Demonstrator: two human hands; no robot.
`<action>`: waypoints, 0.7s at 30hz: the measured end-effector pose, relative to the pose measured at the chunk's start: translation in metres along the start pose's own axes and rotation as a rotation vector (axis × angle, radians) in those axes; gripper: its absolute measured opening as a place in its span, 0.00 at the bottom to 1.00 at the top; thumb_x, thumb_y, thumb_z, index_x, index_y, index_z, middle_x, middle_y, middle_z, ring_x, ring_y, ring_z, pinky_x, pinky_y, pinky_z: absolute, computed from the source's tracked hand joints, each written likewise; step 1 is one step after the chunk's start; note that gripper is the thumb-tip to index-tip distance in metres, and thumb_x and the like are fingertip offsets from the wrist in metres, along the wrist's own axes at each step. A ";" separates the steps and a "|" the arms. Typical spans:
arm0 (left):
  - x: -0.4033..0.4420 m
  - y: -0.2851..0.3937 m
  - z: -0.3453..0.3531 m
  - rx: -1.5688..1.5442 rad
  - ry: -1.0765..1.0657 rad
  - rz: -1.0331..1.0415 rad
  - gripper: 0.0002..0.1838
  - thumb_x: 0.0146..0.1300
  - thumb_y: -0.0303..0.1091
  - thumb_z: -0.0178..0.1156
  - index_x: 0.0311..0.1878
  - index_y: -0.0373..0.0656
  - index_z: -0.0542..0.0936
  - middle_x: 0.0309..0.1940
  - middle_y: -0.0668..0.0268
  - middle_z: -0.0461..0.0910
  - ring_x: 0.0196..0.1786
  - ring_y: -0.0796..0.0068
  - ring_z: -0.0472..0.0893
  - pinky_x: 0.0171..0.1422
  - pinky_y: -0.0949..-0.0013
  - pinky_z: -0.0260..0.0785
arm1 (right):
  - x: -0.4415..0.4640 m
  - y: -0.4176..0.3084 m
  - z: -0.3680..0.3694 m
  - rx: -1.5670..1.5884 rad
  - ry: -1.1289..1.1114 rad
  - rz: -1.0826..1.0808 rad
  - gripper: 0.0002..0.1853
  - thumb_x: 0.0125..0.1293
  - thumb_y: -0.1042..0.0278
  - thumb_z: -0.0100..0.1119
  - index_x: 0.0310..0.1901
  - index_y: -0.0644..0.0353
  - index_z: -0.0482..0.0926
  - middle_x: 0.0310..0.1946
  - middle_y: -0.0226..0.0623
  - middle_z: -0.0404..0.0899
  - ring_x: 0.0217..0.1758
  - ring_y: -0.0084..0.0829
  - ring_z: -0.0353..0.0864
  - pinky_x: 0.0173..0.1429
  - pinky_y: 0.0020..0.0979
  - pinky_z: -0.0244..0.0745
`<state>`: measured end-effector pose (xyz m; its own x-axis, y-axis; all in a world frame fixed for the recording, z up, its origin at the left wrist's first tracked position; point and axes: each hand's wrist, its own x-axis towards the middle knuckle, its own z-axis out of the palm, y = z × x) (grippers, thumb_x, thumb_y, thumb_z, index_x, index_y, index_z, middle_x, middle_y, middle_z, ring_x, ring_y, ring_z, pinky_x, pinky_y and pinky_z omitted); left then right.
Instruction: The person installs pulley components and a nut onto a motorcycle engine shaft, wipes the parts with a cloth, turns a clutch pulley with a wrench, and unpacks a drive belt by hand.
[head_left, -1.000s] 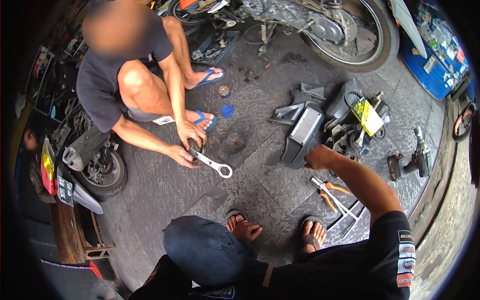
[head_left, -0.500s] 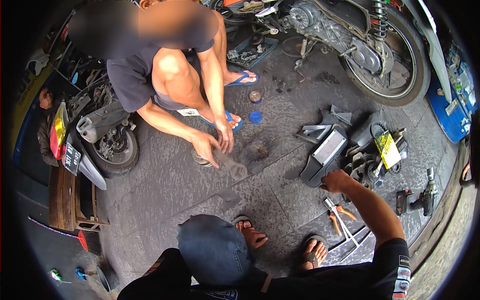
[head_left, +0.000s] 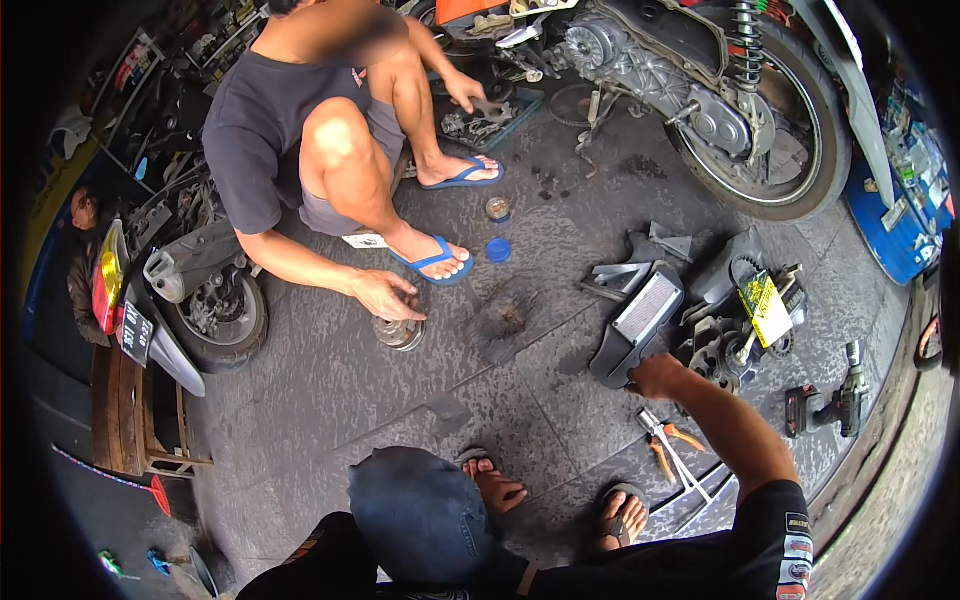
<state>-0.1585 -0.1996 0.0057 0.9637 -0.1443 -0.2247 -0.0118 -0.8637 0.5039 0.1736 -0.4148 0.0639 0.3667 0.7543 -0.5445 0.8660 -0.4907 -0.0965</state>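
Observation:
My right hand [head_left: 657, 377] has its fingers closed at the lower end of a black plastic housing [head_left: 612, 362] with a pale rectangular panel. Beyond my bent knee, my left hand [head_left: 502, 490] hangs beside my foot, with fingers partly showing and nothing visible in them. Near my right hand lie orange-handled pliers [head_left: 663, 458], a metal tool [head_left: 682, 460] and an engine part [head_left: 712, 350] with a yellow packet [head_left: 766, 310]. A co-worker squats opposite; one of their hands [head_left: 388, 297] touches a round metal part [head_left: 398, 334], the other holds something metallic over a tray.
A motorcycle wheel [head_left: 765, 130] and engine [head_left: 640, 85] stand at the upper right. A cordless impact driver [head_left: 845, 400] lies at the right. The parts tray [head_left: 522, 112], blue lid [head_left: 499, 250] and small jar [head_left: 498, 209] are near the co-worker. A wooden bench [head_left: 128, 410] is at the left.
The co-worker's ring-ended wrench has left the spot by the round part. One of their hands has moved up to the tray. My right hand stays at the housing; the view has shifted.

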 end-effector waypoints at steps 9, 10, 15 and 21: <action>-0.001 -0.009 0.011 -0.070 -0.018 0.011 0.15 0.59 0.46 0.55 0.28 0.46 0.83 0.24 0.67 0.81 0.29 0.66 0.78 0.39 0.66 0.68 | 0.009 0.000 0.002 0.029 -0.015 -0.035 0.21 0.62 0.45 0.49 0.39 0.55 0.80 0.35 0.42 0.80 0.42 0.43 0.80 0.46 0.41 0.75; 0.000 -0.009 0.012 -0.067 -0.020 0.018 0.15 0.59 0.46 0.55 0.28 0.46 0.83 0.24 0.67 0.81 0.29 0.66 0.78 0.39 0.66 0.68 | 0.012 0.001 0.005 0.019 0.005 -0.058 0.21 0.62 0.45 0.47 0.38 0.54 0.79 0.32 0.42 0.80 0.40 0.43 0.80 0.44 0.42 0.75; 0.001 -0.005 0.009 -0.138 0.156 0.107 0.12 0.59 0.40 0.57 0.24 0.46 0.79 0.18 0.64 0.76 0.23 0.64 0.75 0.33 0.66 0.66 | 0.016 -0.001 0.004 0.033 0.031 -0.086 0.21 0.63 0.45 0.46 0.38 0.53 0.79 0.30 0.41 0.80 0.38 0.44 0.81 0.41 0.42 0.76; 0.002 -0.003 0.006 -0.129 0.112 0.099 0.12 0.60 0.40 0.56 0.24 0.45 0.78 0.18 0.65 0.76 0.24 0.64 0.75 0.32 0.66 0.65 | 0.023 0.000 0.006 0.055 0.035 -0.133 0.23 0.63 0.44 0.44 0.38 0.57 0.78 0.30 0.43 0.80 0.39 0.45 0.80 0.43 0.42 0.75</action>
<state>-0.1575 -0.1999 -0.0011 0.9832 -0.1647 -0.0786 -0.0804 -0.7777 0.6235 0.1799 -0.4002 0.0463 0.2629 0.8284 -0.4945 0.8879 -0.4083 -0.2118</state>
